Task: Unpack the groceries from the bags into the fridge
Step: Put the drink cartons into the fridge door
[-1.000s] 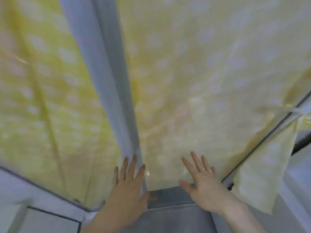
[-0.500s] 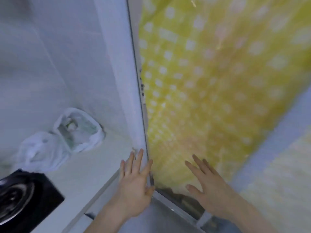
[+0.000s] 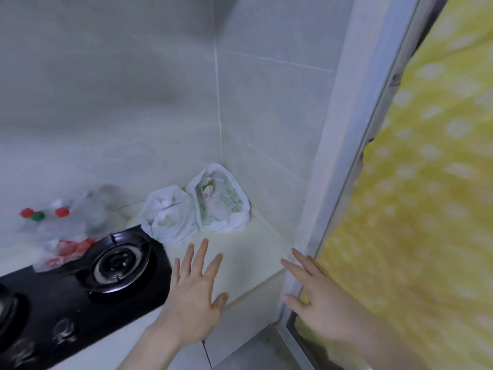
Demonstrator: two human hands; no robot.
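Pale bench (image 3: pixel 248 252) in a tiled corner, black hob (image 3: pixel 80 284) at left. Two white grocery bags (image 3: pixel 197 209) against the wall, beyond the left hand (image 3: pixel 194 292), fingers spread. Right hand (image 3: pixel 320 297), fingers spread, empty, beside yellow-covered fridge (image 3: pixel 416 198) edge
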